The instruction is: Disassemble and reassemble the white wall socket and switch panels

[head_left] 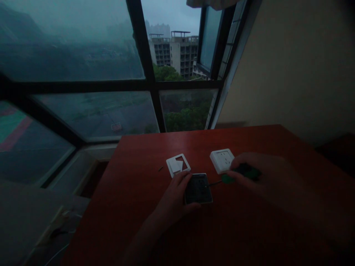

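Note:
My left hand (177,197) grips a square, dark-faced switch box (197,189) by its left side, fingers at the top edge and thumb at the bottom. In my right hand (253,173) is a screwdriver with a green and black handle (227,178). Its thin shaft reaches left to the right side of the box, and the tip seems to touch there. Just beyond my left hand lies a white cover frame (169,165) with a loose white piece (175,165) on it. A white wall socket (222,159) sits beyond the screwdriver, near my right fingers.
A small thin screw-like piece (161,168) lies left of the cover frame on the red-brown table (133,207). Dark-framed windows (151,85) stand behind the table, with one pane swung open. A wall (294,66) rises at the right. Cables (57,255) show low at the left.

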{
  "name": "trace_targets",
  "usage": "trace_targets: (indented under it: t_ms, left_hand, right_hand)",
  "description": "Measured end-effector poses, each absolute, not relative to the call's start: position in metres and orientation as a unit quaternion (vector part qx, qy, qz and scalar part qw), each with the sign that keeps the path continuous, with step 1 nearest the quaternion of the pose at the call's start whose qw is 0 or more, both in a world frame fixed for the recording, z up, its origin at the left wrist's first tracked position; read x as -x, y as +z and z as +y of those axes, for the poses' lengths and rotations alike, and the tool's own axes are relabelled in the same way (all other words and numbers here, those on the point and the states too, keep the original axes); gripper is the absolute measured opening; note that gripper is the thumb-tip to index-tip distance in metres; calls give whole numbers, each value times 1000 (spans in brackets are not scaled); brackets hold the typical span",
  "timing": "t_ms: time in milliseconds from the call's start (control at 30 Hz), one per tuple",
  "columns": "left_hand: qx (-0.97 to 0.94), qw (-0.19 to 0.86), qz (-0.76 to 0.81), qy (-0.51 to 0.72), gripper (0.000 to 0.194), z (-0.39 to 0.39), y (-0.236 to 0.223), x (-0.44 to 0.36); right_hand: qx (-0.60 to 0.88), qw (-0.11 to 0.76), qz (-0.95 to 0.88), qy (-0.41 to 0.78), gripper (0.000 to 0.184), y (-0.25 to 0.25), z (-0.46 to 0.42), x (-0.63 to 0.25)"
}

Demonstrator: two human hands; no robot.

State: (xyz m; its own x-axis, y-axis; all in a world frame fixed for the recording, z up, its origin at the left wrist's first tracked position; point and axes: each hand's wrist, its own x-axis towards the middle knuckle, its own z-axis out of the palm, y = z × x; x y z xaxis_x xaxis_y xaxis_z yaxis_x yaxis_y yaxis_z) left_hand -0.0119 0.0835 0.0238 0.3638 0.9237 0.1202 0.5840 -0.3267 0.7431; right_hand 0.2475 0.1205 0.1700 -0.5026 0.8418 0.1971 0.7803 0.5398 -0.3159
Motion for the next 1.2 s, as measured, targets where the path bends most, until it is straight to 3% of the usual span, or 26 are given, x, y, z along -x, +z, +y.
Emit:
trace_targets:
  t_ms: [300,600,700,833,933,1033,1100,1200]
  left_hand:
    - [-769,300,488,283,93,84,21,12]
    - [-774,292,489,277,93,84,22,12]
    - [-774,291,488,279,93,84,23,12]
    - [-769,301,489,282,91,84,24,12]
    - [-768,300,489,286,91,83,23,12]
    - [-770,295,487,287,92,84,22,12]
    - [-772,292,484,290,93,84,21,12]
    - [-773,291,485,289,94,84,20,12]
  right_hand:
    - [414,146,-896,60,9,183,131,-226]
    - [417,122,-893,116,4,197,126,-216]
    - [410,109,-896,134,15,201,125,-213]
    - [426,93,-897,73,6,199,129,-211]
    - [449,70,-891,24,17,198,129,-210]
    - [435,71,-896,51,7,201,124,-211]
    - [415,70,-904,79,14,202,122,-212]
    - [417,61,-905,48,10,200,125,-212]
